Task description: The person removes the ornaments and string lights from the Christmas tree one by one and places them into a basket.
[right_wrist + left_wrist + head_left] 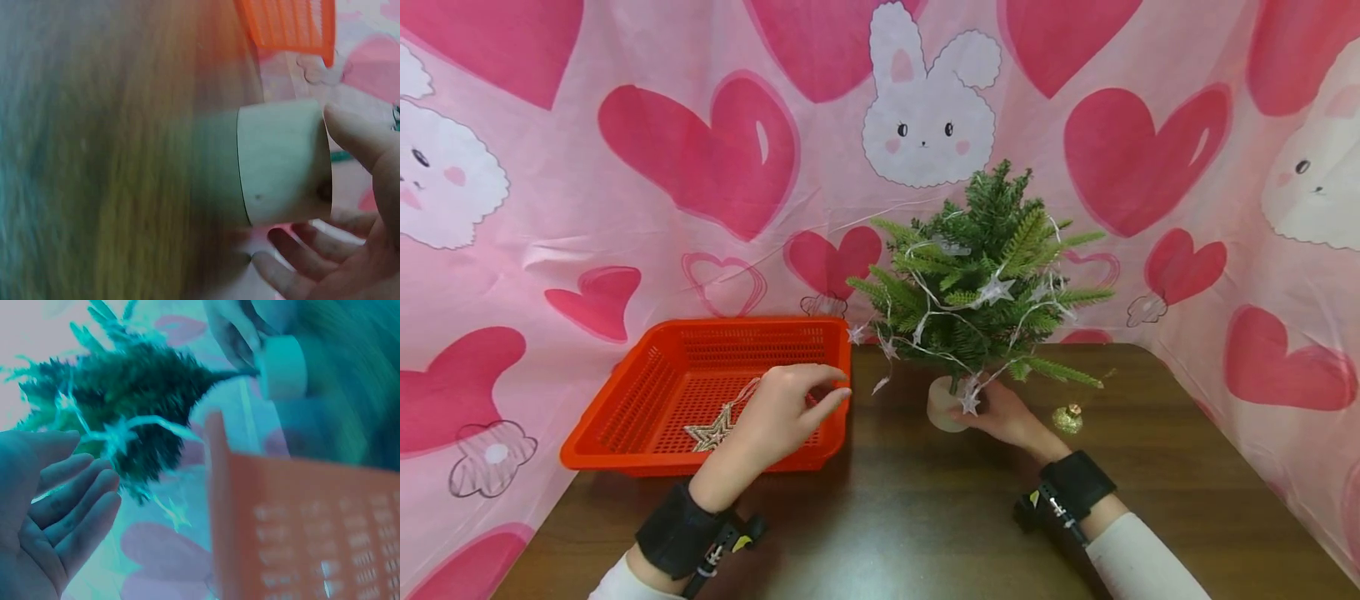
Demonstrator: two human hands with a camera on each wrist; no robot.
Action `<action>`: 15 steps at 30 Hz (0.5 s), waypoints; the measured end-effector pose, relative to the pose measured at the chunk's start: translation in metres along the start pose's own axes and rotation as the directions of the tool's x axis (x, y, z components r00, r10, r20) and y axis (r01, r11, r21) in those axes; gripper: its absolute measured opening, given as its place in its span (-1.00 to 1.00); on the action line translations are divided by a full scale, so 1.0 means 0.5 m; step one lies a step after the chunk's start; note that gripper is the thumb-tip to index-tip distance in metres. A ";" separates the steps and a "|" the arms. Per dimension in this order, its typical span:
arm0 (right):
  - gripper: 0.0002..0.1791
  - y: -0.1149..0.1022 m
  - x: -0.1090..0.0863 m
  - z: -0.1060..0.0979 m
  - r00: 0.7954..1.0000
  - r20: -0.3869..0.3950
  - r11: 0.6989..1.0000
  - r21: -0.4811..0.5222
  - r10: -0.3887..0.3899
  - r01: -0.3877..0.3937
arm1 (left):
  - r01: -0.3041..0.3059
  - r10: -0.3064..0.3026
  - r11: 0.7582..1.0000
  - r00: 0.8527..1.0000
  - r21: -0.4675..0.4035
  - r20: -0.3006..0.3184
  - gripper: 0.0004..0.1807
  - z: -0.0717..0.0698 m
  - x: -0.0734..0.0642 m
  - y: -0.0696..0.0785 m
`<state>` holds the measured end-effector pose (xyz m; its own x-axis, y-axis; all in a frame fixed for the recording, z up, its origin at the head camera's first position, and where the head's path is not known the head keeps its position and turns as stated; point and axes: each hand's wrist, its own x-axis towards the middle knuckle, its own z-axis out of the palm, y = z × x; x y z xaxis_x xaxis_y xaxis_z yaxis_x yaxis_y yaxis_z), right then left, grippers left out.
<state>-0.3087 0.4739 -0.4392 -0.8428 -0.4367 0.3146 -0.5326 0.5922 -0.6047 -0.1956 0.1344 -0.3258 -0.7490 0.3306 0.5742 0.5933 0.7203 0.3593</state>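
Observation:
A small artificial Christmas tree (992, 275) stands on the table on a pale round base (946, 407). A light string with clear stars (996, 289) winds around its branches. My right hand (1003, 412) holds the base from the right. In the right wrist view, its thumb lies at the upper edge of the base (284, 162) and its fingers curl loosely along the other side. My left hand (786, 408) hovers over the right part of the orange basket (617, 425), its fingers extended and holding nothing. A glittery gold star ornament (711, 432) lies in the basket.
A gold glitter ball ornament (1067, 418) sits on the brown wooden table (910, 517), to the right of my right hand. Behind the table hangs a pink cloth (820, 192) with hearts and rabbits, which also runs along both sides.

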 end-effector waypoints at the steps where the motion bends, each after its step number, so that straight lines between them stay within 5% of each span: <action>1: -0.52 0.003 -0.001 -0.004 1.000 0.003 1.000 0.004 -0.017 0.017 | -0.033 0.033 0.999 0.999 -0.021 -0.006 -0.79 0.002 0.002 0.006; 6: -0.54 0.018 0.000 -0.016 0.995 0.039 0.991 0.099 -0.090 0.085 | -0.192 0.190 0.970 0.981 -0.149 -0.025 -0.74 0.018 0.016 0.039; 15: -0.53 0.023 0.000 -0.022 0.988 0.043 0.982 0.126 -0.149 0.143 | -0.429 0.421 0.879 0.903 -0.205 -0.084 -0.64 0.085 0.040 0.128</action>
<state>-0.3158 0.4881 -0.4378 -0.7496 -0.5493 0.3693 -0.6335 0.4338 -0.6407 -0.1849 0.2129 -0.3225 -0.4016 0.5506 0.7318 0.9040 0.3664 0.2203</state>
